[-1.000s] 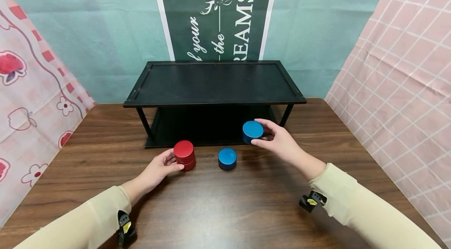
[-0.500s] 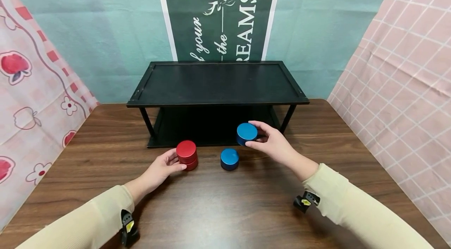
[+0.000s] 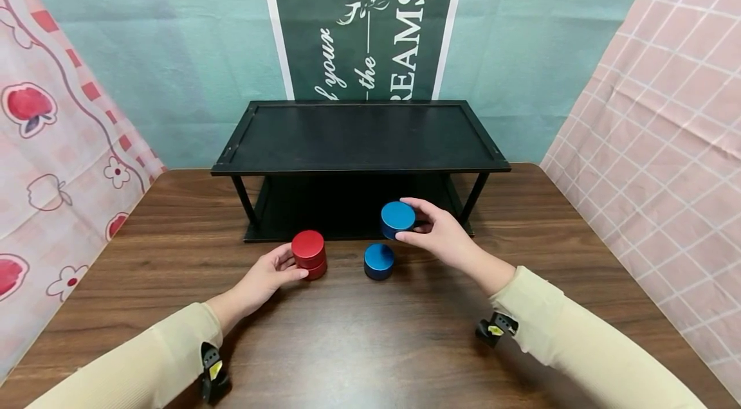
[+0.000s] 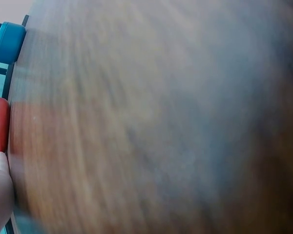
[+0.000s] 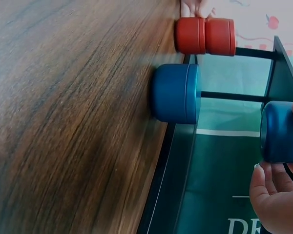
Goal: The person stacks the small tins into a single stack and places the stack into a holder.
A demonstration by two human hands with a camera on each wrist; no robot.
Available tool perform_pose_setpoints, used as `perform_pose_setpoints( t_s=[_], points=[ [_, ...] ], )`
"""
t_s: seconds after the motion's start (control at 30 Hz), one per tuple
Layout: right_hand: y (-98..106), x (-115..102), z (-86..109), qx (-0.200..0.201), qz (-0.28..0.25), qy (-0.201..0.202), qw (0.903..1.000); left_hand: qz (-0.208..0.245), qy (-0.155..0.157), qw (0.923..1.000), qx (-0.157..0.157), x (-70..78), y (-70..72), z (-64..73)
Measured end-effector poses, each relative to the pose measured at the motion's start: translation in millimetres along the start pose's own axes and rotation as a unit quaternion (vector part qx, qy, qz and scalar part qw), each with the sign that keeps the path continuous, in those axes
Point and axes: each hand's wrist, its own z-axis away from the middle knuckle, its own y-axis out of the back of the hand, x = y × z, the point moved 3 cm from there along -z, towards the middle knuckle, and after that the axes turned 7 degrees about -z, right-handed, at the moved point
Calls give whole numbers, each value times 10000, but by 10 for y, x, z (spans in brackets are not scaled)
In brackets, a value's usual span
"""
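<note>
Two red round tins are stacked on the table, the upper red tin [image 3: 308, 245] squarely over the lower red tin [image 3: 316, 271]. My left hand [image 3: 271, 279] holds the stack from its left side, thumb in front and fingers behind. A blue round tin [image 3: 379, 262] stands on the table just right of the stack. Above and slightly right of it, my right hand [image 3: 438, 236] grips a second blue tin [image 3: 398, 221] between thumb and fingers. In the right wrist view this raised tin [image 5: 283, 131] is well apart from the standing tin [image 5: 175, 93].
Behind the tins stands a black two-tier shelf [image 3: 359, 137], its lower board [image 3: 336, 229] close to the tins. The wooden table [image 3: 359, 338] spreads in front. Patterned cloths hang at the left, back and right.
My right hand has carried the raised blue tin leftward, closer over the standing blue tin. My left hand stays at the red stack. The whole head view has shifted slightly.
</note>
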Motion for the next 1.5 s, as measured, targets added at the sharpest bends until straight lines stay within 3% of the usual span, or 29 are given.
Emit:
perform_pose_setpoints(
  t_s=[0.4, 1.5],
  points=[
    [-124, -56, -82, -155, -174, 41, 9997, 32, 105, 9999, -25, -11, 24, 4],
    [-402, -119, -241, -411, -242, 344, 9983, 9, -12, 10000, 8, -21, 5, -20]
  ],
)
